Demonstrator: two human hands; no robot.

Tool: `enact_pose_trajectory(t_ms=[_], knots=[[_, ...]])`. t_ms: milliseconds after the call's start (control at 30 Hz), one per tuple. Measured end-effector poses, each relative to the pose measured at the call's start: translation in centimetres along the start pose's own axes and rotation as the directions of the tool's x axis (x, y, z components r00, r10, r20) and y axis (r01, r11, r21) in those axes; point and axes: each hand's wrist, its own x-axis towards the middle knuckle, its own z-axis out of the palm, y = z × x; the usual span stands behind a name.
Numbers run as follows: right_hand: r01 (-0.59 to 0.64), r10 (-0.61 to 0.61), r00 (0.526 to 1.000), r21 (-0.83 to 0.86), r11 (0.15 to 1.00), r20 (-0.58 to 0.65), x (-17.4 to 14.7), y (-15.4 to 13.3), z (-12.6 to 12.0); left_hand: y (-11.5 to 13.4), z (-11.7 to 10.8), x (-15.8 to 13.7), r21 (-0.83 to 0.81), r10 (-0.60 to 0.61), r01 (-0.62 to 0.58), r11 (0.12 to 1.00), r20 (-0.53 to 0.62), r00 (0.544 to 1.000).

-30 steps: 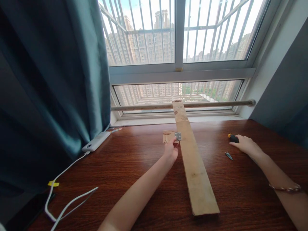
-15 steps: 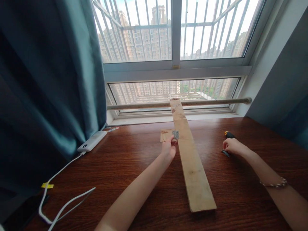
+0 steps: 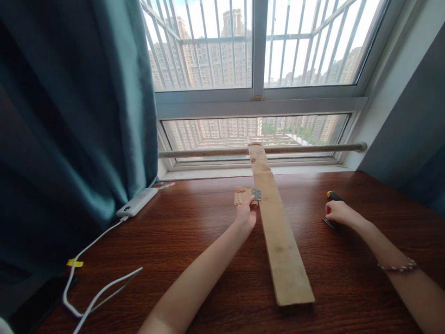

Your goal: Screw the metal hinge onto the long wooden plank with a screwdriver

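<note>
My left hand is closed on a small metal hinge, its thumb pressing the near edge. The hinge spans the seam between a small wood block and the left edge of a long wooden board. Over on the right, my right hand has its fingers pinched together near the table surface. Just below those fingertips lie small thin metal pieces that look like screws. Whether a piece is between the fingers is hidden. Behind this hand rests a yellow and black handle, partly covered.
The dark wood table reaches the window sill. A metal rail crosses in front of the window, near the board's far end. At left are a blue curtain, a white power bank and a looped white cable.
The whole view has shifted slightly, with things sitting a little farther right. Both hands keep about the same places relative to the board, hinge and small metal pieces.
</note>
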Motion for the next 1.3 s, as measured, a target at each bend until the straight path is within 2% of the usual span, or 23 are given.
enact_pose_trajectory(t_ms=[100,167,267,400,533,567,600,733,1000,1300], knots=[[0.09,-0.09,0.995,0.007,0.996,0.032,-0.3,-0.9,-1.6,0.0,-0.1,0.1,-0.012,0.004,-0.004,1.0,0.012,1.0],[0.157,-0.155,0.987,0.057,0.986,-0.035,-0.9,-2.4,-2.9,0.0,-0.1,0.1,-0.013,0.0,0.0,1.0,0.017,1.0],[0.251,-0.207,0.96,0.245,0.936,-0.191,-2.1,-6.2,-4.6,-0.1,-0.2,0.2,-0.012,-0.013,0.014,1.0,0.023,1.0],[0.349,-0.233,0.934,0.555,0.755,-0.27,-2.8,-12.6,-5.4,-0.1,-0.3,0.3,-0.019,-0.015,0.016,1.0,0.032,0.999],[0.403,-0.264,0.913,0.784,0.472,-0.31,-1.4,-18.7,-3.8,-0.1,-0.4,0.4,0.001,-0.015,0.015,1.0,0.038,0.999],[0.409,-0.25,0.911,0.799,0.442,-0.328,-0.9,-19.9,-3.2,-0.1,-0.3,0.4,0.008,-0.015,0.014,1.0,0.038,0.999],[0.424,-0.228,0.905,0.783,0.456,-0.358,-0.4,-20.9,-2.4,-0.1,-0.3,0.4,0.015,-0.015,0.014,1.0,0.036,0.999],[0.489,-0.216,0.859,0.617,0.616,-0.464,0.6,-23.2,0.3,0.0,-0.4,0.4,0.023,-0.028,0.027,0.999,0.025,0.999],[0.558,-0.323,0.822,0.554,0.617,-0.469,0.0,-23.4,1.8,0.0,-0.3,0.2,0.003,-0.038,0.038,0.999,0.005,0.999],[0.654,-0.429,0.73,0.361,0.665,-0.532,-0.5,-23.9,2.1,0.4,0.0,-0.2,0.01,-0.05,0.05,0.999,-0.017,0.999]])
